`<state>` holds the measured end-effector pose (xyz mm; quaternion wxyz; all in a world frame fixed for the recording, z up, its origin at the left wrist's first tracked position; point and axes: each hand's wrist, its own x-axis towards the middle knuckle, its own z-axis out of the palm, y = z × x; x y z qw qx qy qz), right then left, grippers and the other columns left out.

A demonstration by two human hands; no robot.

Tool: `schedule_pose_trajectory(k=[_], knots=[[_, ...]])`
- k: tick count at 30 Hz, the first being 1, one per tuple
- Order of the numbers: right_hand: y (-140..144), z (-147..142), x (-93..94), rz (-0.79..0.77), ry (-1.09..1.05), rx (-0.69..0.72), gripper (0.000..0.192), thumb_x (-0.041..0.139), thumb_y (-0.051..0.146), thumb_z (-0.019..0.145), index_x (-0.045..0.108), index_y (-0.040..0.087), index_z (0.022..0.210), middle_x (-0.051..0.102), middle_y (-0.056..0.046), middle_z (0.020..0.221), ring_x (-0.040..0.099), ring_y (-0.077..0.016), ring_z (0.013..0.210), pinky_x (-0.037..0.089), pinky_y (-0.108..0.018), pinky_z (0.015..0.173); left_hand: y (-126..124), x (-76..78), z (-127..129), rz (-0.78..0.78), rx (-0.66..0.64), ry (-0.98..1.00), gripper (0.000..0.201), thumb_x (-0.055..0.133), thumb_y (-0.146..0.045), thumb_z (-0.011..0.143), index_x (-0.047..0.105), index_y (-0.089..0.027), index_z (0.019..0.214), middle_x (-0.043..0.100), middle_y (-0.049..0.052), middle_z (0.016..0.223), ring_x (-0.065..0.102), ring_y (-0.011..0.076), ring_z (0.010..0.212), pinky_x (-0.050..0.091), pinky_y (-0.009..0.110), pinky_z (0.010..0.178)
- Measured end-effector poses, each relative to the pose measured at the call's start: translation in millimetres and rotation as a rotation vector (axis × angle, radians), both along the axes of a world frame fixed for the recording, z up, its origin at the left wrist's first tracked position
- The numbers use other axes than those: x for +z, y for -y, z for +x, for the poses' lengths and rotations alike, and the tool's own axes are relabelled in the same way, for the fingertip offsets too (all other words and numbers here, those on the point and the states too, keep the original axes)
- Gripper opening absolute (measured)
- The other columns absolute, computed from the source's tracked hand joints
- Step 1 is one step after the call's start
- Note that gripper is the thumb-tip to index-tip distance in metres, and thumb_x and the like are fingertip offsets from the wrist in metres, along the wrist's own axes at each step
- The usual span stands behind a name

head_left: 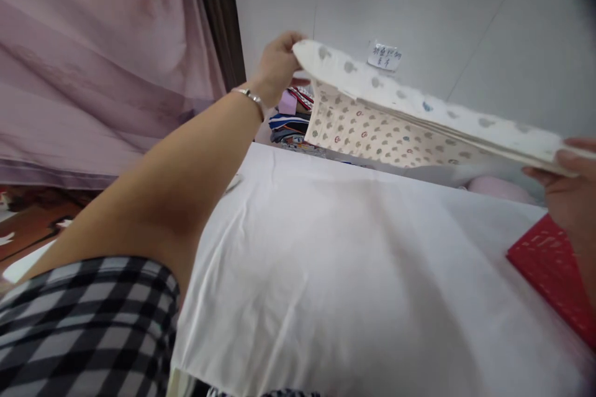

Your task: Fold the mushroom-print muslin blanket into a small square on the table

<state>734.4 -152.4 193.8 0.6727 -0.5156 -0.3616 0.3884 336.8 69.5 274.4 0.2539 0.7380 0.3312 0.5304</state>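
Left hand (278,66) was clenched on the far-left corner of a folded printed cloth (410,127), cream with small patterned dots, arm stretched out with a silver bracelet (250,98) on the wrist and a checked sleeve (88,322) near the shoulder. Right hand (570,189) gripped the cloth's opposite end at the right edge of the view, fingers under it, so the cloth hung in the air above the far edge of the white-sheeted table (335,273). A red patterned item (554,270) lay at the table's right edge; a stack of folded clothes (291,118) sat beyond the far edge, a paper label (384,56) on the wall behind, a pink curtain (102,56) at left.
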Motion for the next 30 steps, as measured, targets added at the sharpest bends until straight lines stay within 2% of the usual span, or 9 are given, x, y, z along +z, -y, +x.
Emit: schedule_pose_trajectory(k=[2, 3, 6, 10, 13, 16, 23, 27, 30], knots=[[13.5, -6.2, -26.1, 0.212, 0.207, -0.156, 0.015, 0.066, 0.018, 0.069, 0.068, 0.031, 0.077, 0.072, 0.006, 0.087, 0.066, -0.0107, 0.078, 0.053, -0.025, 0.07, 17.2, -33.5, -19.9, -0.088, 0.025, -0.069, 0.024, 0.042, -0.027, 0.087, 0.053, -0.01, 0.1, 0.06, 0.004, 0.121, 0.062, 0.0123, 0.096, 0.049, 0.02, 0.068], [19.3, -9.9, -43.0, 0.216, 0.261, -0.191, 0.015, 0.067, 0.017, 0.068, 0.069, 0.029, 0.077, 0.071, 0.005, 0.088, 0.066, -0.0111, 0.076, 0.054, -0.026, 0.071, 26.5, -56.1, -28.9, -0.175, -0.056, -0.097, 0.029, 0.04, -0.025, 0.087, 0.052, -0.008, 0.107, 0.061, 0.002, 0.118, 0.061, 0.0117, 0.097, 0.047, 0.021, 0.071], [37.5, -21.2, -106.7, 0.027, 0.2, -0.245, 0.021, 0.074, 0.023, 0.057, 0.071, 0.023, 0.077, 0.07, -0.002, 0.081, 0.064, -0.0148, 0.066, 0.056, -0.025, 0.055, 58.2, -137.8, -48.9, -0.569, 0.024, -0.113, 0.024, 0.05, -0.015, 0.077, 0.06, -0.013, 0.099, 0.068, -0.001, 0.092, 0.062, 0.0085, 0.078, 0.048, 0.016, 0.064], [73.9, -34.3, -196.7, -0.298, 0.173, -0.137, 0.031, 0.078, 0.029, 0.048, 0.071, 0.021, 0.077, 0.068, 0.0, 0.075, 0.062, -0.0159, 0.063, 0.056, -0.025, 0.053, 107.4, -246.4, -63.0, -0.789, 0.06, -0.16, 0.016, 0.056, -0.004, 0.063, 0.064, -0.012, 0.075, 0.061, 0.0, 0.058, 0.056, 0.012, 0.053, 0.048, 0.022, 0.047], [107.3, -39.5, -237.4, -0.4, 0.111, -0.098, 0.031, 0.078, 0.031, 0.049, 0.072, 0.025, 0.079, 0.069, 0.001, 0.085, 0.064, -0.0179, 0.071, 0.056, -0.025, 0.055, 137.9, -298.4, -71.5, -0.92, 0.102, -0.037, 0.017, 0.058, -0.009, 0.062, 0.063, -0.014, 0.077, 0.062, 0.0, 0.062, 0.059, 0.0138, 0.056, 0.05, 0.025, 0.051], [135.1, -42.1, -247.7, -0.363, 0.052, -0.133, 0.03, 0.078, 0.033, 0.051, 0.072, 0.029, 0.08, 0.067, 0.002, 0.096, 0.063, -0.0174, 0.078, 0.056, -0.023, 0.058, 155.9, -318.8, -80.1, -0.982, 0.051, 0.143, 0.022, 0.062, -0.017, 0.062, 0.061, -0.016, 0.084, 0.064, 0.001, 0.073, 0.061, 0.015, 0.065, 0.051, 0.025, 0.056], [166.7, -42.3, -253.1, -0.514, 0.113, -0.081, 0.031, 0.075, 0.036, 0.051, 0.07, 0.026, 0.08, 0.066, -0.006, 0.088, 0.064, -0.0204, 0.069, 0.054, -0.03, 0.056, 181.7, -327.1, -82.1, -1.002, 0.031, 0.297, 0.019, 0.066, -0.013, 0.062, 0.06, -0.015, 0.081, 0.063, 0.001, 0.068, 0.061, 0.0127, 0.062, 0.053, 0.026, 0.063], [165.0, -29.6, -255.8, -0.634, 0.67, -0.062, 0.029, 0.062, 0.037, 0.059, 0.068, 0.025, 0.084, 0.066, -0.008, 0.079, 0.065, -0.0304, 0.08, 0.053, -0.045, 0.071, 201.7, -328.9, -71.9, -1.009, 0.083, 0.465, 0.041, 0.062, -0.011, 0.067, 0.055, -0.015, 0.108, 0.067, 0.003, 0.073, 0.064, 0.016, 0.066, 0.054, 0.031, 0.067], [153.4, -41.1, -247.2, -0.436, 1.193, -0.133, 0.026, 0.056, 0.033, 0.066, 0.069, 0.024, 0.087, 0.063, -0.014, 0.107, 0.053, -0.0352, 0.112, 0.041, -0.05, 0.095, 216.9, -327.5, -66.1, -1.049, 0.096, 0.568, 0.048, 0.059, -0.013, 0.072, 0.049, -0.013, 0.12, 0.069, 0.007, 0.076, 0.066, 0.0178, 0.068, 0.055, 0.033, 0.069]])
